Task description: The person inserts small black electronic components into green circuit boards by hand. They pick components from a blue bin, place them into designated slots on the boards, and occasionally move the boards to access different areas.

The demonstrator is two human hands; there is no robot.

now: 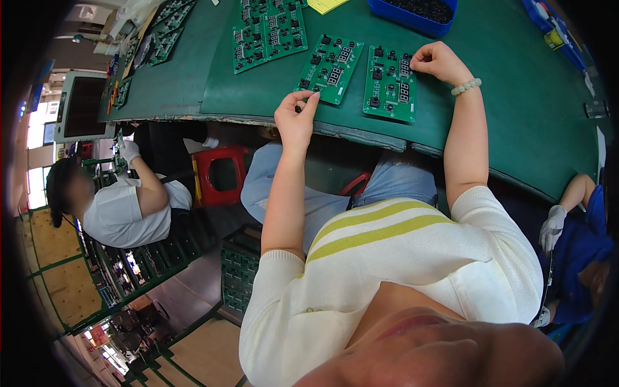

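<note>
My left hand [295, 124] is closed at the table's front edge, with a small black part [298, 109] showing between its curled fingers. Its thumb and fingertips are close to the lower edge of a green circuit board [327, 68] with two digit displays. My right hand [443, 63] pinches at the upper right of a second green circuit board [391, 84], beside its upper digit display [405, 66]; whatever those fingertips hold is hidden. Both boards lie flat on the green table [490, 97] and carry black buttons or caps.
More circuit boards [269, 33] lie joined at the back left. A blue tray [412, 24] of small black parts and a yellow paper [327, 5] are behind. Co-workers sit left [132, 209] and right [583, 258]. A red stool [220, 174] stands left, a rack of boards [238, 274] below.
</note>
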